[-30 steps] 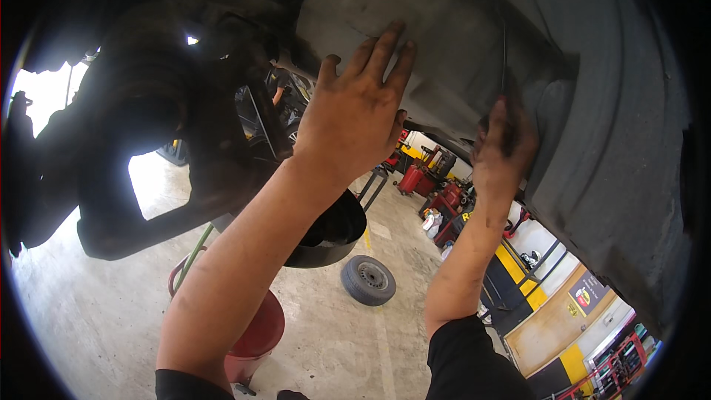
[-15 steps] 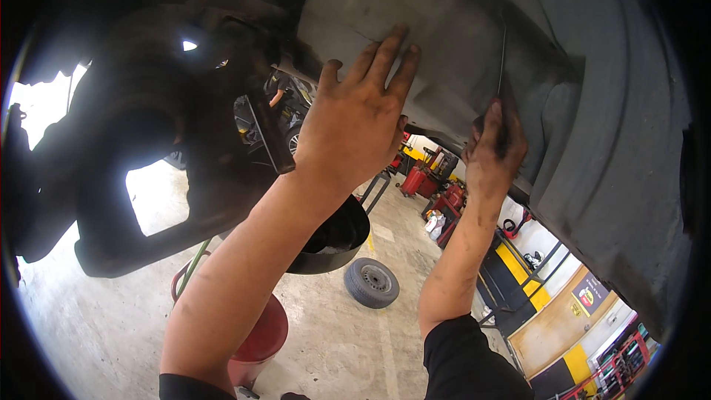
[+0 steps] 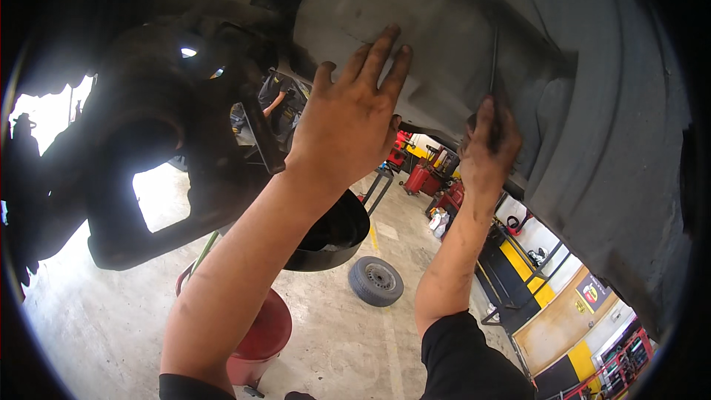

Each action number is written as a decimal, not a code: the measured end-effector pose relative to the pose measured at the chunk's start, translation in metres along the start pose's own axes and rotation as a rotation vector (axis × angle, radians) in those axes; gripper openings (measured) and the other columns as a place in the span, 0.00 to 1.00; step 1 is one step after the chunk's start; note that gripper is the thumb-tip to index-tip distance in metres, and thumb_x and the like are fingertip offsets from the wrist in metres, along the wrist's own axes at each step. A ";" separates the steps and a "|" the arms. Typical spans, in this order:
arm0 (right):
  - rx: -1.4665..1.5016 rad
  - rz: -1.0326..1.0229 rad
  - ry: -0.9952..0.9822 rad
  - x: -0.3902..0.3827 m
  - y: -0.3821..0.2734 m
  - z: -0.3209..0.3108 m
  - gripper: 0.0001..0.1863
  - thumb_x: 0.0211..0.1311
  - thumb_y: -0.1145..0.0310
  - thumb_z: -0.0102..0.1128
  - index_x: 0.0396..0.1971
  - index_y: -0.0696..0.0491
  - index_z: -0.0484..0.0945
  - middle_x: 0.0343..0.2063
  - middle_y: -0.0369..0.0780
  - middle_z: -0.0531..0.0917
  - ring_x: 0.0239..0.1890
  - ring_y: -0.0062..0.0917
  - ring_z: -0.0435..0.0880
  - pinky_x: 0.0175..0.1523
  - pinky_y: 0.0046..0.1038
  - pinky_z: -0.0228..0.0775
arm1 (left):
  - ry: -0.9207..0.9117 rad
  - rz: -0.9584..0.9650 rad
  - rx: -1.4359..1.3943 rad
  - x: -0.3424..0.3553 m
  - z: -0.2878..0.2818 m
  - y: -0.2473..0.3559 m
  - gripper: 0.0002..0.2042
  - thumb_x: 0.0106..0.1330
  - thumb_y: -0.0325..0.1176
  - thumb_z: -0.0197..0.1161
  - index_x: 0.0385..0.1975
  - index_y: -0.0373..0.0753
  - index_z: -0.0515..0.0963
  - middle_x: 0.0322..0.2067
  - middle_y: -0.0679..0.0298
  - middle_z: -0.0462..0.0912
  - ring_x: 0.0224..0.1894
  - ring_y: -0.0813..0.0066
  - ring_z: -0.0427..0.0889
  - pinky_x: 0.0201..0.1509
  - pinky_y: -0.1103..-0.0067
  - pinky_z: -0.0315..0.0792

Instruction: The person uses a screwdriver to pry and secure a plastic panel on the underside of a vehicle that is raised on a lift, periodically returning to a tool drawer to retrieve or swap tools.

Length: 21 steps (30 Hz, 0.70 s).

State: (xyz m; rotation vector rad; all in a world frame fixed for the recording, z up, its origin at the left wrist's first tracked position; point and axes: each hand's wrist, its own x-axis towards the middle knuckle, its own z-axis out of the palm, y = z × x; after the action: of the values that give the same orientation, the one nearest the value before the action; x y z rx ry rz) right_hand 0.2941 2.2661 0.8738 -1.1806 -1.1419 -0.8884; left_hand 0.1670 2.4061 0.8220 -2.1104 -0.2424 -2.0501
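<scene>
Above me is the dark grey wheel-arch liner (image 3: 333,11) of a raised car. My left hand (image 3: 344,115) lies spread against it, fingers stretched upward and holding nothing. To its right, my right hand (image 3: 489,148) is closed around a screwdriver (image 3: 494,67). Its thin metal shaft points up, and the tip meets or nearly meets the liner; I cannot tell which. My fingers cover most of the handle. Dark smudges mark the fingers of both hands.
Dark hub and suspension parts (image 3: 141,133) hang on the left. Below are a black round pan (image 3: 326,258), a red drum (image 3: 259,333) and a wheel (image 3: 376,281) lying on the floor. Red workshop equipment (image 3: 418,178) stands farther back. Another person (image 3: 274,96) shows behind the suspension.
My right hand and the screwdriver have shifted slightly left, and the shaft has tilted a little. My left hand keeps its place on the liner. The view has moved slightly.
</scene>
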 end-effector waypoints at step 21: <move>-0.132 -0.249 0.056 -0.007 -0.001 0.003 0.13 0.71 0.64 0.54 0.29 0.57 0.75 0.16 0.29 0.70 0.18 0.10 0.65 0.24 0.17 0.58 | -0.020 -0.013 0.029 -0.006 -0.004 0.002 0.35 0.58 0.36 0.63 0.67 0.41 0.61 0.69 0.55 0.56 0.66 0.58 0.65 0.60 0.60 0.67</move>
State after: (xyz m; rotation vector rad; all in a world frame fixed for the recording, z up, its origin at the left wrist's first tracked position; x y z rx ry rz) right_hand 0.2905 2.2688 0.8672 -1.1270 -1.2172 -1.1947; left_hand 0.1632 2.4031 0.8161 -2.1192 -0.2869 -2.0206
